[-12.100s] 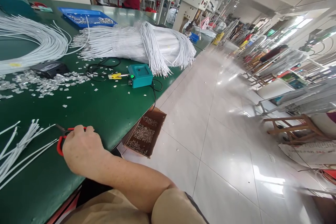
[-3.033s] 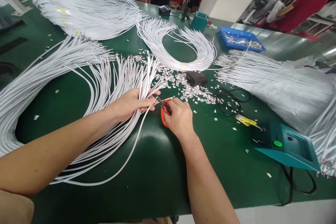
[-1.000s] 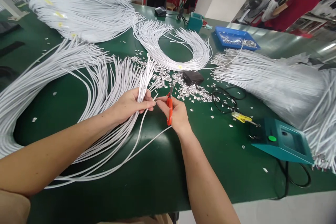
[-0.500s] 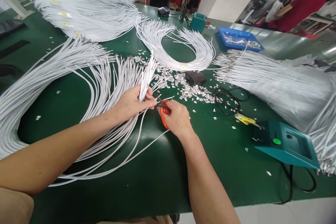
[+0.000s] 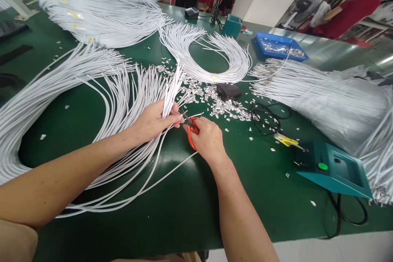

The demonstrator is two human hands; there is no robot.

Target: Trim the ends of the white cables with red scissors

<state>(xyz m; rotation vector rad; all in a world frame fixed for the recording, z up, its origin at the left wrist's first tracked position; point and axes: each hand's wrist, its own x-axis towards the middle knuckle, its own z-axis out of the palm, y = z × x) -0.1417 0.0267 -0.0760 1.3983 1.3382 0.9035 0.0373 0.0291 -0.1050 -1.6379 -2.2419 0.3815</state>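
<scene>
My left hand (image 5: pixel 162 118) is closed around a bunch of white cables (image 5: pixel 172 90), their ends standing up above my fingers. Between thumb and fingertips it pinches one cable end, close to the blades. In my right hand (image 5: pixel 208 136) are orange-handled scissors or snips (image 5: pixel 192 129), their dark tips pointing at my left fingertips. Whether the blades touch the cable is too small to tell. A single cable also passes beside my right hand. The rest of the white cable coil (image 5: pixel 55 86) curves over the green table on the left.
Small silvery scraps (image 5: pixel 211 100) lie around a black block (image 5: pixel 229 91). Further coils (image 5: pixel 211 61) and a large cable bundle (image 5: pixel 101 8) lie behind. A teal device (image 5: pixel 334 168), wrapped cables (image 5: pixel 331 98) and a blue tray (image 5: pixel 281 43) are right. Someone in red (image 5: pixel 353 12) is beyond.
Hardly anything differs. The snips and my right hand have shifted very slightly by my left fingertips; both hands keep their hold.
</scene>
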